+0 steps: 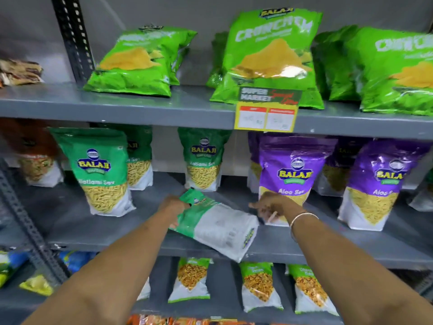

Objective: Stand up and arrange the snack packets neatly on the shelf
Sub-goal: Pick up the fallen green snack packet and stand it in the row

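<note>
A green-and-white Ratlami Sev packet (pixel 218 224) lies tilted on its back on the middle shelf (pixel 93 231), its bottom end jutting over the front edge. My left hand (pixel 172 206) grips its green top end. My right hand (pixel 273 206) hovers just right of it, fingers loosely apart, in front of a standing purple Aloo Sev packet (pixel 294 170). Two more green Ratlami Sev packets stand upright, one at the left (pixel 98 170) and one further back in the middle (pixel 203 158).
A second purple packet (pixel 372 184) stands at the right. Light-green Crunchem bags (pixel 269 55) fill the top shelf, above a yellow price tag (pixel 266 113). Smaller green packets (pixel 260 287) stand on the lower shelf. A perforated metal upright (pixel 30 231) runs down the left.
</note>
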